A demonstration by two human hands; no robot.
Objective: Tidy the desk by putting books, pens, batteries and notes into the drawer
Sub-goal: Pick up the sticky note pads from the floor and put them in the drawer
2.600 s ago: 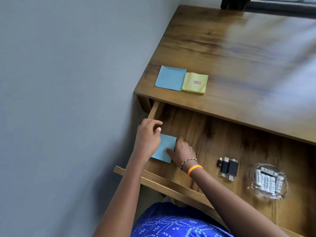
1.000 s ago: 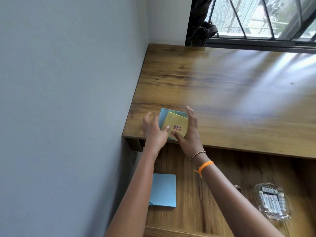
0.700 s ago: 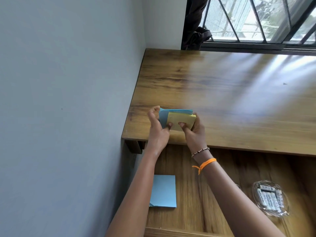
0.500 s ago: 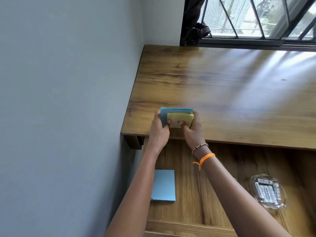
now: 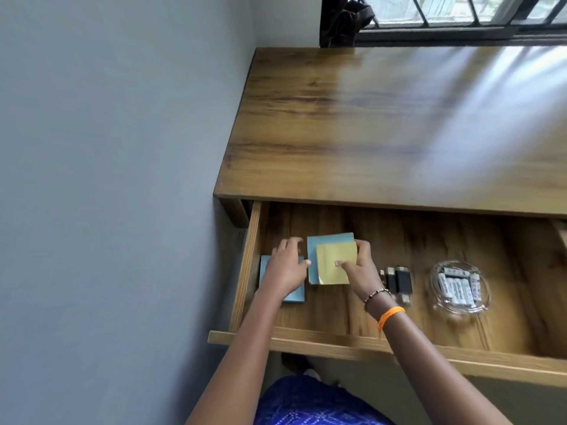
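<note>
The open wooden drawer [image 5: 337,343] holds a blue note pad [image 5: 296,294] at its left end. Beside it lie a second blue pad [image 5: 329,239] and, on top of that, a yellow pad [image 5: 333,259], both low over the drawer floor. My right hand [image 5: 363,271] grips this pair, thumb on the yellow pad and fingers round the right edge. My left hand [image 5: 283,269] hovers over the first blue pad with loose fingers, its thumb touching the pair's left edge. White batteries [image 5: 457,285] lie in a glass dish [image 5: 484,299] at the drawer's right.
Black USB sticks [image 5: 399,280] lie in the drawer just right of my right wrist. The wooden desk top [image 5: 399,133] stretches behind the drawer to a barred window [image 5: 460,13]. A grey wall [image 5: 107,179] runs close along the left.
Both hands lifted the blue and yellow pads off the desk top and brought them down into the drawer, beside the first blue pad. The left hand has loosened its hold.
</note>
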